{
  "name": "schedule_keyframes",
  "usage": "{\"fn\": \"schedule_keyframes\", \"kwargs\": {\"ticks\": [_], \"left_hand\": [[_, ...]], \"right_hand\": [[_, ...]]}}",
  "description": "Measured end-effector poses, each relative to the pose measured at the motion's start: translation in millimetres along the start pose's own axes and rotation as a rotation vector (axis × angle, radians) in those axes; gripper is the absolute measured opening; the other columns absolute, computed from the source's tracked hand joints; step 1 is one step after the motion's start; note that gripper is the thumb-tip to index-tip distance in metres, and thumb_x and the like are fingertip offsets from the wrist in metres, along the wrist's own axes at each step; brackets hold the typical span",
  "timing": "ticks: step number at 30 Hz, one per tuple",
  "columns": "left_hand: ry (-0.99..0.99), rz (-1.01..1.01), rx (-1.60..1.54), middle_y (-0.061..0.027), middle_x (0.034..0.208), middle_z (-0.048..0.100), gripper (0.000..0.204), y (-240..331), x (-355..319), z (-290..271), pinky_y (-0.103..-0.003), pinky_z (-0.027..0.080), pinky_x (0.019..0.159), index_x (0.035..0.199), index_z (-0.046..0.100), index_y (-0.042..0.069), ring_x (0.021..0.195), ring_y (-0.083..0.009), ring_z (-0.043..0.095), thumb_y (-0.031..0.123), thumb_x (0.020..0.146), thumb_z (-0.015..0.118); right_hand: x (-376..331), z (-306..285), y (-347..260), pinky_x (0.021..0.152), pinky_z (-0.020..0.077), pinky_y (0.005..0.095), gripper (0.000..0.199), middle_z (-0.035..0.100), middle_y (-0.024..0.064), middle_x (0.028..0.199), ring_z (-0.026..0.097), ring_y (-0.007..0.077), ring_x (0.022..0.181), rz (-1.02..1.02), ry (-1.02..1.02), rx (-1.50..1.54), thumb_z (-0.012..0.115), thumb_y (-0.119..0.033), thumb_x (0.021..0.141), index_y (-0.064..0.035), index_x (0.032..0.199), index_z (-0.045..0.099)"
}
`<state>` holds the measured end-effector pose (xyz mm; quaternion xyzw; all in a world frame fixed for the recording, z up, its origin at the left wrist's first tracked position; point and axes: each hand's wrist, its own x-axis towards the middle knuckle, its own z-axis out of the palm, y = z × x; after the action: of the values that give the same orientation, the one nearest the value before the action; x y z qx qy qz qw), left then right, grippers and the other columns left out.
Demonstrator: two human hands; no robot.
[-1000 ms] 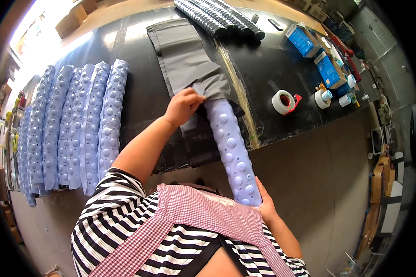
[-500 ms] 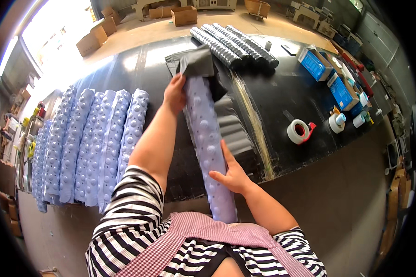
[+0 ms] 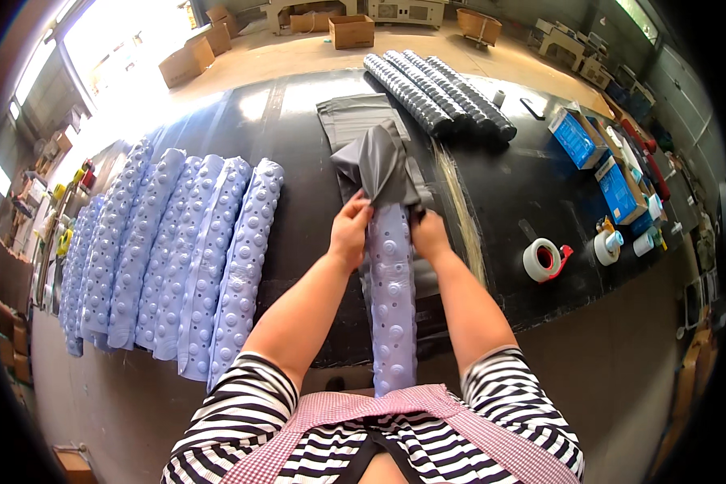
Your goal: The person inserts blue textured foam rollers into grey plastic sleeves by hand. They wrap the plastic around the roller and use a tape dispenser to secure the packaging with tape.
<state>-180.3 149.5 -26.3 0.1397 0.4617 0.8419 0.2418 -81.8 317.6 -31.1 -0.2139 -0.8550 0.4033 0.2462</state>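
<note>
A rolled lavender mat with round bumps lies lengthwise in front of me, its near end against my apron. Its far end is inside the mouth of a dark grey plastic bag. My left hand pinches the bag's rim at the roll's left side. On the other side, my right hand is closed on the opposite edge of the rim. More flat grey bags lie stacked beneath and beyond the roll.
Several lavender mat rolls lie side by side on the left of the black table. Black wrapped rolls lie at the far side. A tape dispenser, more tape and blue boxes are at the right.
My right hand has moved from the roll's side up to the bag's rim. The bag's mouth is now drawn over the roll's far end, and the roll lies straighter.
</note>
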Motion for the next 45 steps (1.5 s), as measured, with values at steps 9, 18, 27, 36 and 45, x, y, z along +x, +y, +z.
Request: {"fn": "schedule_keyframes", "kwargs": {"ticks": [9, 18, 27, 36, 45], "left_hand": [[-0.234, -0.1, 0.424, -0.0031, 0.1, 0.061, 0.002, 0, -200, -43, -0.028, 0.047, 0.087, 0.092, 0.07, 0.002, 0.094, -0.0137, 0.059, 0.004, 0.091, 0.069], [-0.751, -0.388, 0.727, -0.0065, 0.101, 0.067, 0.013, 39, -210, -14, -0.031, 0.051, 0.087, 0.098, 0.074, 0.002, 0.097, -0.0159, 0.064, 0.012, 0.091, 0.071], [-0.297, 0.305, 1.082, -0.0138, 0.088, 0.067, 0.007, 81, -139, 56, -0.036, 0.051, 0.077, 0.091, 0.069, 0.001, 0.083, -0.0272, 0.065, 0.007, 0.088, 0.069], [0.082, -0.353, 0.425, -0.0103, 0.108, 0.068, 0.051, 5, -184, -27, -0.03, 0.053, 0.082, 0.132, 0.052, -0.002, 0.093, -0.016, 0.065, 0.006, 0.088, 0.075], [0.036, 0.571, 1.454, -0.0078, 0.096, 0.066, 0.03, 46, -217, -14, -0.035, 0.053, 0.076, 0.108, 0.065, 0.006, 0.086, -0.0259, 0.065, 0.002, 0.08, 0.077]], "right_hand": [[-214, -88, -32, 0.069, 0.0519, 0.0376, 0.01, 0.065, 0.0252, 0.083, 0.068, 0.0409, 0.08, -0.101, -0.248, 0.091, 0.063, -0.007, 0.095, 0.0035, 0.093, 0.063], [-273, -116, -40, 0.077, 0.0592, 0.0415, 0.024, 0.074, 0.0176, 0.095, 0.074, 0.0325, 0.087, 0.89, -0.598, 0.729, 0.062, -0.014, 0.093, 0.0042, 0.107, 0.071], [-184, -88, -77, 0.07, 0.0626, 0.0402, 0.032, 0.071, 0.0228, 0.102, 0.075, 0.0341, 0.081, 0.796, -0.648, 0.741, 0.048, -0.02, 0.107, 0.0059, 0.125, 0.053], [-229, -81, -32, 0.061, 0.0556, 0.0324, 0.032, 0.074, 0.0201, 0.092, 0.071, 0.0247, 0.071, 0.888, -0.4, 0.706, 0.052, -0.027, 0.105, 0.0033, 0.107, 0.063], [-236, -90, -14, 0.07, 0.0541, 0.0287, 0.017, 0.072, 0.0082, 0.086, 0.068, 0.0155, 0.075, 0.818, -0.422, 0.699, 0.062, -0.02, 0.1, -0.0037, 0.101, 0.066]]}}
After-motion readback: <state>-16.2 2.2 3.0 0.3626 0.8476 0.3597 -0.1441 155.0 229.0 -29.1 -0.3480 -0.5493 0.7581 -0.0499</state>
